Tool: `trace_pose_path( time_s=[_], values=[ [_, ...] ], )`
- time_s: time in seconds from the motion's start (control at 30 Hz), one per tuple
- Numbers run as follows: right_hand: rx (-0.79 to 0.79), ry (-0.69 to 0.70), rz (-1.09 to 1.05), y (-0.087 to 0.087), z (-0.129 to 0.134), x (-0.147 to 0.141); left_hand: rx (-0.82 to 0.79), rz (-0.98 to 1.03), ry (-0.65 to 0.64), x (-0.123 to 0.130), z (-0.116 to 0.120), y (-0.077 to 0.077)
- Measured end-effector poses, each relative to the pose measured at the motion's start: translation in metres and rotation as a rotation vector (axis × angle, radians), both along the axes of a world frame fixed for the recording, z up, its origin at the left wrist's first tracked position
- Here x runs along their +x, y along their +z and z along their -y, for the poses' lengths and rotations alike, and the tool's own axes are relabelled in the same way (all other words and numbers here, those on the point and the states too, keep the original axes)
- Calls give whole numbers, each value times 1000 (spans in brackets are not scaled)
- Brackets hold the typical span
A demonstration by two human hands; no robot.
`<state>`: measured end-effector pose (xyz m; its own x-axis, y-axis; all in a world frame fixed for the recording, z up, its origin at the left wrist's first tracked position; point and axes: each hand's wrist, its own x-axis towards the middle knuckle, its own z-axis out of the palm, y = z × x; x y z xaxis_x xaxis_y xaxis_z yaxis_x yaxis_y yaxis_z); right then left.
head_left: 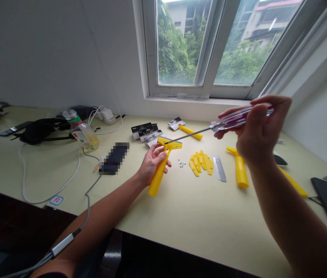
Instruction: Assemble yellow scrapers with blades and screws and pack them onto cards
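Observation:
My left hand (152, 163) is closed around the neck of a yellow scraper (159, 173), its handle tilted down toward me and its wide head at the top. A grey blade edge shows along that head. In my right hand (257, 129) is a screwdriver (233, 117) with a clear and purple handle. Its long shaft slants down to the left, and the tip meets the scraper head near a screw hole; whether it sits in a screw is too small to tell. Several small nuts or screws (182, 164) lie on the table right of my left hand.
Yellow plates (201, 163) and a loose metal blade (219, 169) lie mid-table. Another yellow scraper handle (241, 170) is at right, one more (191, 132) behind. Black cards (144, 131), a phone (114, 158), a bottle (82, 133) and cables (56, 199) occupy the left.

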<state>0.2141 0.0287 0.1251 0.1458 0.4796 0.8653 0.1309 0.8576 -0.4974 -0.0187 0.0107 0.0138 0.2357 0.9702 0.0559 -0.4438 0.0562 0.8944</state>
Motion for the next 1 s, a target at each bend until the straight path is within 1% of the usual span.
trace_pose_path(
  time_s=[0.33,0.47,0.63,0.8,1.0],
  values=[
    [-21,-21,-3,-1,-3,1,-21,13,-19,0,1,1],
    [5,-14,-12,-1,-4,2,-36,19,-32,0,1,2],
    [0,-53,-30,-2,-6,3,-79,20,-48,1,2,1],
    [-10,-35,6,-4,-5,2,-110,34,-77,2,2,1],
    [-19,3,31,-6,-1,-2,-165,32,-104,3,1,6]
  ],
)
